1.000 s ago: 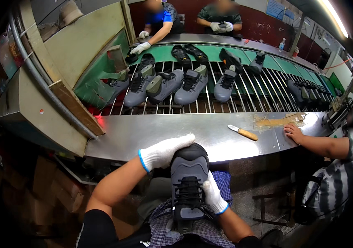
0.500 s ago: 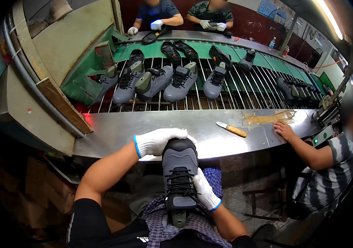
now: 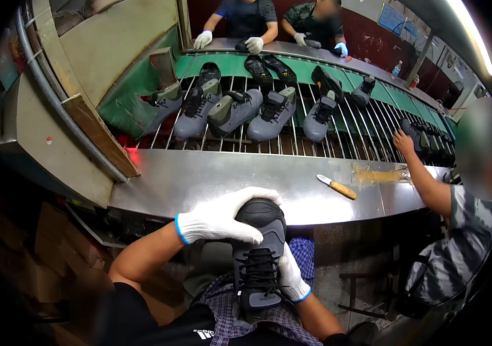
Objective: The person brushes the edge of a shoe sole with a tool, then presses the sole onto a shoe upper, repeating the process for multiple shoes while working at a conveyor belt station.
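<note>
A grey shoe [image 3: 262,245] with black laces and a black toe cap is held in front of my body, toe pointing away from me. My left hand [image 3: 225,216], in a white knitted glove, wraps over the toe end, thumb lying across the upper. Gloved the same way, my right hand [image 3: 292,273] grips the shoe's right side beside the laces; some of its fingers are hidden behind the shoe. Just beyond the toe runs the metal ledge [image 3: 200,176] of the conveyor. A knife [image 3: 336,187] with a wooden handle lies on that ledge, to the right.
Several grey shoes [image 3: 272,115] stand on the roller conveyor [image 3: 231,141], with dark soles [image 3: 269,68] behind them on a green strip [image 3: 228,63]. Two people work across the line. At the right another person's bare hand [image 3: 404,142] reaches to the shoes. A machine housing [image 3: 55,144] borders the left.
My left hand has shifted its grip, thumb now over the shoe's upper. The person at right has moved a hand from the ledge to the shoes. The view has shifted slightly.
</note>
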A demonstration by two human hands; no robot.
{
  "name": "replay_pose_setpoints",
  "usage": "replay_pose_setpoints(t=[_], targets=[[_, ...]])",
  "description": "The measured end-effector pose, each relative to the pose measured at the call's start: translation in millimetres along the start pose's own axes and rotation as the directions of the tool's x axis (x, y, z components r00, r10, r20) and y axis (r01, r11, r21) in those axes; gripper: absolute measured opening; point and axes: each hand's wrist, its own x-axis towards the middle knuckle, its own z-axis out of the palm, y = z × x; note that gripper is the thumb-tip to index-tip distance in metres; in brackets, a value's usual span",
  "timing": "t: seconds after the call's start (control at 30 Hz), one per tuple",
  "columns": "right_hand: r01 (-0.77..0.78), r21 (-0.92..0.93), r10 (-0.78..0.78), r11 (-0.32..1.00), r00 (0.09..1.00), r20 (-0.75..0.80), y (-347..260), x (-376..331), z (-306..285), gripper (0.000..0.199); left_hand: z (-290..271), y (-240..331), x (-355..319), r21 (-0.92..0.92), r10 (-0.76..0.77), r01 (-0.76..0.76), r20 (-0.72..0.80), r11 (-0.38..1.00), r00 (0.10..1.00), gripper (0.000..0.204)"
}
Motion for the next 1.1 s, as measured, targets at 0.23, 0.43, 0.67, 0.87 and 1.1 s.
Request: replay_pose_setpoints(t=[0.23,0.43,0.67,0.87,1.1], targets=[[-0.049,0.046,0.050,0.998,0.999,-0.020,15.7,-6.0,0.8,0.087,20.3,-0.8,-15.7,0.158,0.111,-0.089,-0.133,0.983,0.985,0.074],[-0.076,0.125,0.082,0.989,0.995,-0.050,16.3,-14.4,10.8,0.082,35.5,-14.6,-16.1,0.262,0.271,-0.217,-0.192,0.940,0.943,0.060],[-0.004,0.296,0.026,0.955,0.997,-0.069,9.4,-11.5,32.4,0.080,31.1,-17.4,-16.9,0.064,0.232,-0.224,-0.190,0.973,0.954,0.052],[-0.046,0.654,-0.097,0.755,0.979,0.181,26.8,5.6,24.2,0.065,-6.8,-17.0,6.1,-0.615,-0.040,0.126,0.152,0.779,0.988,0.073],[-0.320,0.789,0.024,0.524,0.932,0.361,41.6,12.2,13.6,0.069,-2.8,-45.5,9.7,-0.776,0.001,0.203,0.253,0.598,0.967,0.065]])
